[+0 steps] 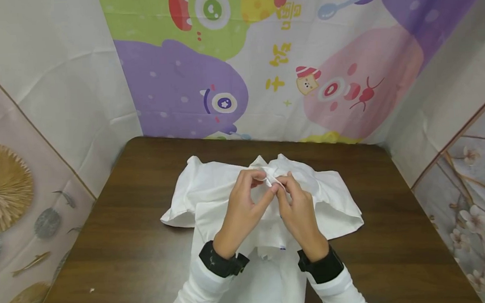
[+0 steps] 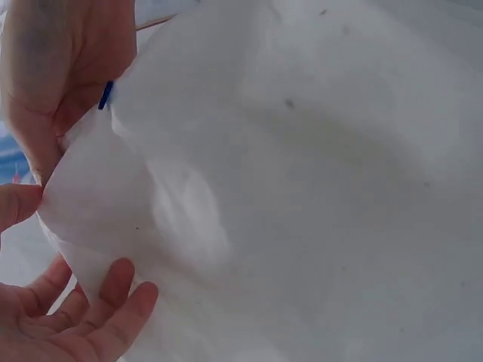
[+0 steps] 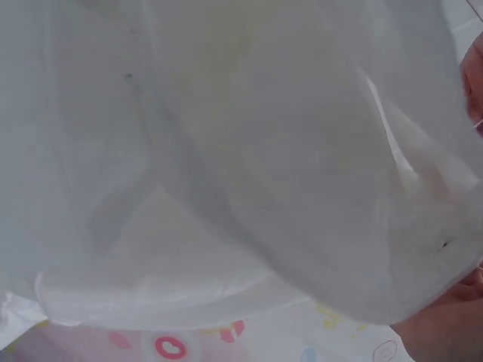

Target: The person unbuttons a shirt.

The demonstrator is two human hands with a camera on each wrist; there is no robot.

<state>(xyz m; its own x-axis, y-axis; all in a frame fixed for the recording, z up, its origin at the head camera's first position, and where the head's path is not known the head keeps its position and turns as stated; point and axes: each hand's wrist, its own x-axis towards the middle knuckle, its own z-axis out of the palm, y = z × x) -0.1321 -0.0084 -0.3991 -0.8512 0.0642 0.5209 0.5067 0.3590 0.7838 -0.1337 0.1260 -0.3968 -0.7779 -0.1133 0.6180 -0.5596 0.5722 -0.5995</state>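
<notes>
A white short-sleeved shirt (image 1: 219, 184) lies spread on the table, its collar toward the far side. Both hands meet over its neck area. My left hand (image 1: 242, 210) pinches a narrow white strip of cloth (image 1: 273, 177) at the collar between thumb and fingers. From the other side my right hand (image 1: 301, 210) pinches the same strip, its fingertips close to the left thumb. In the left wrist view, fingers (image 2: 117, 283) touch the edge of the white cloth (image 2: 302, 188), near a small blue mark (image 2: 106, 95). White cloth (image 3: 264, 151) covers most of the right wrist view.
The shirt lies on a brown wooden table (image 1: 141, 264). A cartoon-printed curtain (image 1: 273, 114) hangs behind the table's far edge, with patterned cloth panels (image 1: 36, 178) on both sides. A tiny white scrap (image 1: 92, 290) lies at the near left. Black straps (image 1: 220, 261) circle both wrists.
</notes>
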